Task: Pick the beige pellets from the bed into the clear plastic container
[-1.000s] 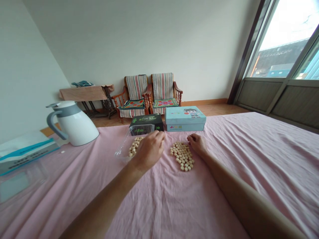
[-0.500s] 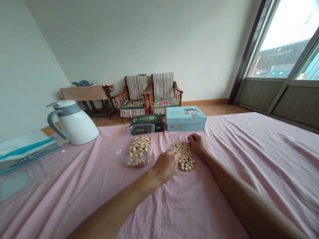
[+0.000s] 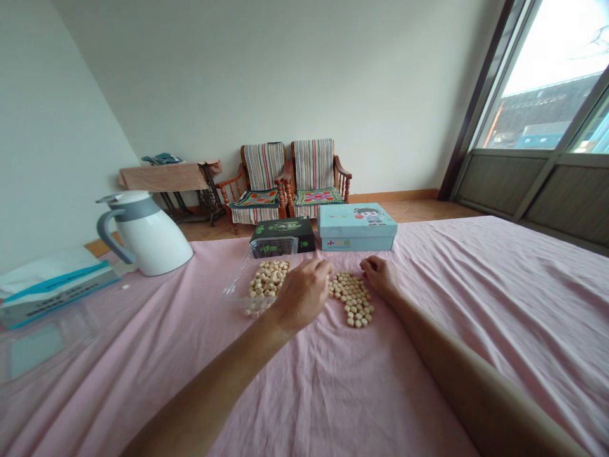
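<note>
Small round pale-beige pieces (image 3: 358,298) lie in a flat patch on the pink cloth, one layer deep. More such pieces (image 3: 269,278) fill part of a clear plastic tray (image 3: 238,279) to the left. My left hand (image 3: 305,291) is over the gap between tray and patch, covering the tray's right side. Its fingers are curled together, and whatever they hold is hidden. Resting at the upper right edge of the patch is my right hand (image 3: 379,274), fingers bent inward and closed, their tips close to the pieces. I cannot make out anything in it.
Behind the pieces stand a black box (image 3: 307,233) and a light-blue box (image 3: 358,228). On the left are a white jug (image 3: 162,241), a tissue pack (image 3: 61,295) and a clear plastic lid (image 3: 40,349). Two wooden chairs (image 3: 314,168) stand beyond the table.
My left hand has moved left and slightly up, away from the patch and toward the tray. The right hand stays about where it was. The view has shifted slightly.
</note>
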Demonstrator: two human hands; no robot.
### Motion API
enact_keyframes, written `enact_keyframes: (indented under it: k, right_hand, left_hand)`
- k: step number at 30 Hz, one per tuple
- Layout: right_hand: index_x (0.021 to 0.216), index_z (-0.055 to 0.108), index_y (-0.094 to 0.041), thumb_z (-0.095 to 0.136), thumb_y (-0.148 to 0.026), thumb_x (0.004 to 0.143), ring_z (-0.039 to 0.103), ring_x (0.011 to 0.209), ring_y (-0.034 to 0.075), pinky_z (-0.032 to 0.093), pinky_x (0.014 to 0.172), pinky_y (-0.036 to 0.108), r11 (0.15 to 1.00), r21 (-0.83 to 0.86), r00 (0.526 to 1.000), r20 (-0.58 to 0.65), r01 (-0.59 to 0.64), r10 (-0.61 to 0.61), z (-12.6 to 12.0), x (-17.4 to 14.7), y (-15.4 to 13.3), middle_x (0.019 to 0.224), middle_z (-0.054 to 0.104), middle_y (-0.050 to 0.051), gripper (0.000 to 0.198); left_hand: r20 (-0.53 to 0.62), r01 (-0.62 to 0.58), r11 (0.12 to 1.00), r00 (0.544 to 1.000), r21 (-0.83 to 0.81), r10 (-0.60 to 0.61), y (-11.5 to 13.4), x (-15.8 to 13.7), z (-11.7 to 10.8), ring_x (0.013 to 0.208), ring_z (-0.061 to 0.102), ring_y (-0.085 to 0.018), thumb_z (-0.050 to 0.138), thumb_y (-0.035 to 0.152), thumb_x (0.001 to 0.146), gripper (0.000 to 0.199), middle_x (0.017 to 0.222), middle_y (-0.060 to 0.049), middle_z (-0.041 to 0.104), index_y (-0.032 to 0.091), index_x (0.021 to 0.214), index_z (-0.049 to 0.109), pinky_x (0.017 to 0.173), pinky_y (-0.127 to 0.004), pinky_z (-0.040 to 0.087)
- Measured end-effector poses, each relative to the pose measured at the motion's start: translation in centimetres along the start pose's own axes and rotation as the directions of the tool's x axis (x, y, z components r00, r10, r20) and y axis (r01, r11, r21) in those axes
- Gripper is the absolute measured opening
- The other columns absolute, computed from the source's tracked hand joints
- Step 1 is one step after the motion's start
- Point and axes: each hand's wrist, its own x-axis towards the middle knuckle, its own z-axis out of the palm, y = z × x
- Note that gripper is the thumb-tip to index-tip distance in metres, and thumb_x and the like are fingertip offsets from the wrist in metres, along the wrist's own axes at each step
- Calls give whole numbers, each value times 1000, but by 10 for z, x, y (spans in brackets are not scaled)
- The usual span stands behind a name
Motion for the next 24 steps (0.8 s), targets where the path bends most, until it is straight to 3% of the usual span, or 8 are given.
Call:
enact_keyframes:
  k: [5, 8, 10, 13, 17, 21, 24]
  right_hand:
    - [67, 59, -17, 43, -37, 76, 57, 58, 15, 38, 54, 24, 1000, 14, 1000, -2, 3, -3, 1, 0, -1, 62, 63, 4, 27]
    - [67, 59, -17, 43, -37, 76, 57, 58, 15, 39, 54, 24, 1000, 12, 1000, -9, 4, -4, 1, 0, 0, 63, 64, 4, 27]
    - [67, 59, -17, 43, -37, 76, 57, 58, 15, 39, 54, 24, 1000, 13, 1000, -9, 7, -7, 1, 0, 1, 63, 65, 4, 27]
    - [67, 59, -18, 43, -37, 76, 58, 58, 15, 40, 55, 24, 1000, 21, 1000, -2, 14, -13, 2, 1, 4, 64, 65, 4, 26]
    - [67, 59, -18, 43, -36, 76, 59, 61, 16, 41, 56, 24, 999, 29, 1000, -13, 15, -14, 4, 2, 6, 65, 66, 4, 25]
    - [66, 59, -18, 43, -36, 76, 60, 62, 16, 42, 56, 24, 1000, 22, 1000, -12, 5, -5, 3, 1, 4, 66, 66, 4, 26]
    - [66, 59, -18, 43, -37, 75, 60, 62, 16, 41, 56, 25, 1000, 15, 1000, -3, 0, 0, 1, 0, 1, 68, 67, 5, 26]
  left_hand:
    - [-194, 194, 942, 970, 275, -143, -34, 6, -35, 89, 52, -23, 46, 13, 84, 12, 87, -6, 57, 17, 89, 55, 79, -35, 41]
    - [-228, 194, 943, 964, 272, -133, -33, 5, -36, 95, 51, -25, 50, 16, 83, 13, 94, -8, 58, 17, 96, 55, 83, -38, 40]
    - [-157, 96, 982, 985, 161, -70, -22, 3, -26, 94, 52, -22, 49, 17, 86, 11, 94, -6, 58, 18, 94, 56, 83, -34, 41]
    - [47, -41, 999, 998, -19, 42, -2, 0, -1, 88, 54, -17, 44, 16, 88, 12, 89, -4, 59, 19, 87, 55, 79, -29, 43]
    - [238, -12, 1000, 971, -3, 12, 8, -6, 38, 91, 55, -20, 43, 8, 85, 15, 93, -7, 59, 17, 87, 54, 81, -33, 45]
    - [252, 31, 999, 968, -27, -23, 3, -12, 61, 97, 53, -20, 42, 6, 84, 19, 100, -8, 58, 17, 97, 52, 86, -34, 44]
    - [213, 49, 997, 977, -66, -33, 3, -14, 64, 96, 53, -19, 43, 8, 84, 15, 97, -7, 58, 17, 93, 51, 85, -33, 45]
